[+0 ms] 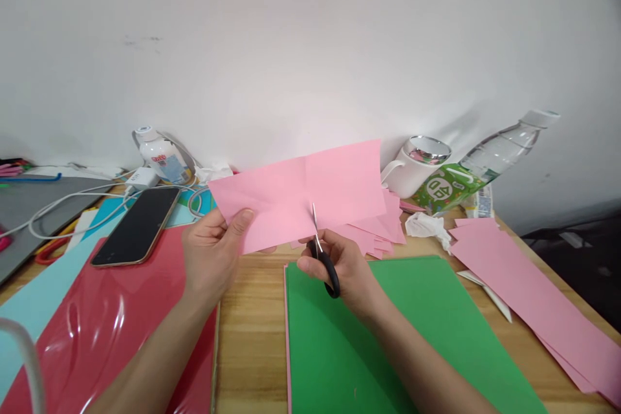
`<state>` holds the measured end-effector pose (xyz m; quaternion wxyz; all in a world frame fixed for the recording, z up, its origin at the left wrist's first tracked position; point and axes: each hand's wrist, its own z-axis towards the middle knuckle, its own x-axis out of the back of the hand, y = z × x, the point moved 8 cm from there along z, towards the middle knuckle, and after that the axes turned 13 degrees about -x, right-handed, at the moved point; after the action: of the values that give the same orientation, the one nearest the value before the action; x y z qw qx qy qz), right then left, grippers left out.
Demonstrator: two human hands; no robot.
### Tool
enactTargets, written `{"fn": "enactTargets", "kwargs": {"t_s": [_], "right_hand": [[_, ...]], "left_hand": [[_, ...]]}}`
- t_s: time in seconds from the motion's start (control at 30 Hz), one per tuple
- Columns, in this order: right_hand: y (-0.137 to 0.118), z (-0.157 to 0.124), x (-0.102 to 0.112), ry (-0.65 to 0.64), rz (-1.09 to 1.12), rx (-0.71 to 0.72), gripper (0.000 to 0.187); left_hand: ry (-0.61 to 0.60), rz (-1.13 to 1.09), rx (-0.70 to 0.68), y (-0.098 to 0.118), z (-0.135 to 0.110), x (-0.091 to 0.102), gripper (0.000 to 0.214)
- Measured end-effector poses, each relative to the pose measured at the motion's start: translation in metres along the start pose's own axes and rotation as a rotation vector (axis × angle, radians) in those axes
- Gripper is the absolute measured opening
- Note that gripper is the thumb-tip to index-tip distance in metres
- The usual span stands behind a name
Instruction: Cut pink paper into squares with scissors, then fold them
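Observation:
My left hand (218, 246) grips a sheet of pink paper (281, 191) by its left end, thumb on the near face and fingers behind. The sheet is held up above the table and has a crease near its middle. In my right hand (342, 262) is a pair of scissors (330, 275) with black handles, my fingers wrapped round them. Their metal blades are at the lower edge of the sheet near the crease, pointing up. Below my right hand lies a stack of green paper (412, 330), with pink showing at its left edge.
Pink paper pieces (388, 223) lie behind the green stack, and long pink strips (524, 297) at the right. A white mug (405, 174), a green packet (444, 187) and a clear bottle (504, 142) stand by the wall. At left, a phone (138, 226) rests on red wrapped paper (126, 310).

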<state>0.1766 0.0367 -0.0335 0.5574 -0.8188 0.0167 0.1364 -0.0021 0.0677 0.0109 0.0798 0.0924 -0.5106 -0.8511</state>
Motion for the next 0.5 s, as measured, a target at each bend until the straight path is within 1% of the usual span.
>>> {"fn": "enactTargets", "kwargs": {"t_s": [0.33,0.5], "right_hand": [[0.0044,0.0015,0.0014,0.019,-0.035,-0.015,0.040],[0.0033,0.0013,0.0027,0.035,-0.026,-0.022,0.039]], "left_hand": [[-0.001,0.002,0.010,-0.0009,-0.0005,0.0003,0.018],[0.013,0.036,0.023,0.0025,-0.0011,0.0003,0.018]]}}
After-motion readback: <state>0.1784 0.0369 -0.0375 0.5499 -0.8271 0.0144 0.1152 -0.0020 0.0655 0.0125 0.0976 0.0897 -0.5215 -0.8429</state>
